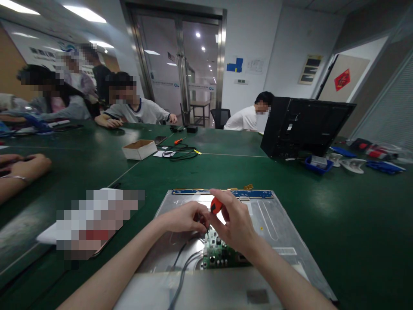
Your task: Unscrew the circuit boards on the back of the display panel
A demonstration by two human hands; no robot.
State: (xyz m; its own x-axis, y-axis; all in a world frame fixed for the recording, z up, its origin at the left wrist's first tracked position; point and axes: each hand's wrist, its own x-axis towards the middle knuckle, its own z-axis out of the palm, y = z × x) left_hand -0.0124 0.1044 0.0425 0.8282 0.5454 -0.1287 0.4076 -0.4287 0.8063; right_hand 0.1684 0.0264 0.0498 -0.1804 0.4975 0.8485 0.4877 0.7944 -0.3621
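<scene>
Apparently, fine work with a hand tool is going on at a green circuit board (214, 256), which is lying on a broad silvery metal panel (290, 228) on the dark green table (322, 202). The right hand (240, 219) is clamping its thumb and fingers around the rounded orange-and-black handle (216, 206) of what is probably a screwdriver, above the board's far edge. The left hand (185, 215) is bunching its fingers close together just beside it, near the tool's lower end; whether they are pinching anything, one cannot tell. Keeping the tip seated would be calling for a steady left hand and an upright handle. One board is showing, along with one panel and one narrow blue strip (260, 194) running along the panel's far edge, partly hidden by the right hand. At least two dark cables (183, 275) are trailing from the board's left side. Farther off, one open white cardboard box (138, 150), one orange-handled tool (178, 141) and one large black display housing (309, 129) are resting on the table, and two white curved brackets (353, 165) are lying near one small blue tray (318, 165).
</scene>
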